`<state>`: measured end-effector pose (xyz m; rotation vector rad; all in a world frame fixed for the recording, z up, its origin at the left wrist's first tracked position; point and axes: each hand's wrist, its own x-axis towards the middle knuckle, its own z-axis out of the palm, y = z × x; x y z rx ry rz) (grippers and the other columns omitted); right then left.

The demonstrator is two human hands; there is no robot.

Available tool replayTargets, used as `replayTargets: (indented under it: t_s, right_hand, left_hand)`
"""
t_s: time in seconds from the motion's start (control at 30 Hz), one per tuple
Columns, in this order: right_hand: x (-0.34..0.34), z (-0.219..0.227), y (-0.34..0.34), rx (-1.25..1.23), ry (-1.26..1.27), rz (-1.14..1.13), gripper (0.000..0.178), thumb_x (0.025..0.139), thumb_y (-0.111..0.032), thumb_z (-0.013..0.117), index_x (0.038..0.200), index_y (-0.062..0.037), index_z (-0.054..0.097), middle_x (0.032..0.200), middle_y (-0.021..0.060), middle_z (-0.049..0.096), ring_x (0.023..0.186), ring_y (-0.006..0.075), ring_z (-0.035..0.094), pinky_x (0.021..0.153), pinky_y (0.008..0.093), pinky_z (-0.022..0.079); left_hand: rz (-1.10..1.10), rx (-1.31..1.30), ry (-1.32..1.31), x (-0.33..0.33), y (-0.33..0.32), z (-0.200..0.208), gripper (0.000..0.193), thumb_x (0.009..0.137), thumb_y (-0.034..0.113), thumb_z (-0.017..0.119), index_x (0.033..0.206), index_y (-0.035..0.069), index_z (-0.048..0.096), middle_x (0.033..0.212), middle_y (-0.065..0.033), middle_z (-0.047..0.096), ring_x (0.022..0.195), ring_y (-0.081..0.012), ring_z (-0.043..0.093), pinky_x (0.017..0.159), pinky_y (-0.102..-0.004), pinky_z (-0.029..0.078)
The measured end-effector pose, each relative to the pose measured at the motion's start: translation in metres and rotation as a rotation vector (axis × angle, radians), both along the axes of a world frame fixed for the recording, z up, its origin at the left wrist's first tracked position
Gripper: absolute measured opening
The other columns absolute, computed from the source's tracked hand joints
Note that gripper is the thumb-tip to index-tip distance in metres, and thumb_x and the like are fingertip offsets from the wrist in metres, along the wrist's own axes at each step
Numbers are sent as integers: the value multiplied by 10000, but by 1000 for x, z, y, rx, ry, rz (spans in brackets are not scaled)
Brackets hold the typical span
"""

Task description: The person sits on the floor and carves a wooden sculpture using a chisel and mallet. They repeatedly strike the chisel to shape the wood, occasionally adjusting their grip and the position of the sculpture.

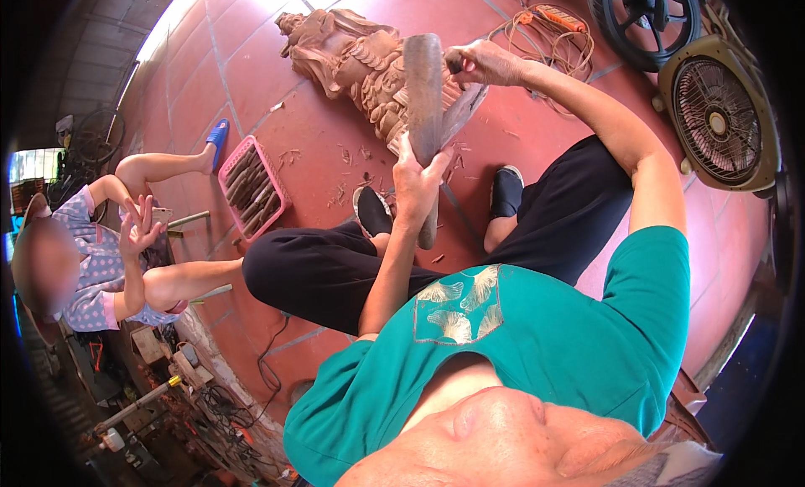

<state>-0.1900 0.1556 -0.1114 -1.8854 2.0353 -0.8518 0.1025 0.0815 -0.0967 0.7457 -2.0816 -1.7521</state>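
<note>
A long wooden mallet (423, 89) stands nearly upright in the picture, its wide end away from me and its narrow end toward my lap. My left hand (412, 181) is wrapped round its middle. Beside the wide end, my right hand (490, 64) pinches the dark end of what looks like a carving chisel (454, 64); most of it is hidden. Behind the mallet lies a brown carved wooden figure (356, 64) with deep folds and scrolls, partly covered by the mallet. A plain greyish wood piece (463, 114) shows under my right hand.
Wood chips (340, 189) litter the red tiled floor (251, 76). At left stands a pink basket (281, 198) of carving tools, near a seated person (109, 252). An orange cable (558, 34), a wheel (646, 22) and a box fan (719, 114) are at right.
</note>
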Motion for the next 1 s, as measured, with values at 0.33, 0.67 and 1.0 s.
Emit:
replayTargets:
  t_s: [0.33, 0.67, 1.0]
  right_hand:
    - [-15, 19, 11, -30, -125, -178, 237, 844, -187, 735, 938, -38, 575, 792, 127, 672, 716, 282, 653, 683, 420, 516]
    - [-9, 5, -1, -45, -123, -95, 219, 854, -221, 748, 944, -74, 613, 796, 98, 680, 766, 255, 677, 724, 401, 543]
    - [0, 2, -14, -53, -122, -99, 242, 854, -241, 775, 916, -75, 610, 779, 83, 690, 731, 257, 682, 708, 405, 539]
  left_hand:
    - [44, 74, 42, 0, -6, -8, 356, 917, 146, 729, 1180, 17, 526, 851, -28, 633, 592, -62, 542, 517, -226, 465]
    - [15, 74, 54, -1, -3, -9, 474, 915, 148, 731, 1305, -4, 509, 886, -38, 643, 603, -63, 547, 521, -221, 473]
    - [27, 68, 31, 1, -5, -9, 488, 907, 157, 740, 1308, -1, 510, 900, -44, 660, 620, -70, 564, 539, -226, 489]
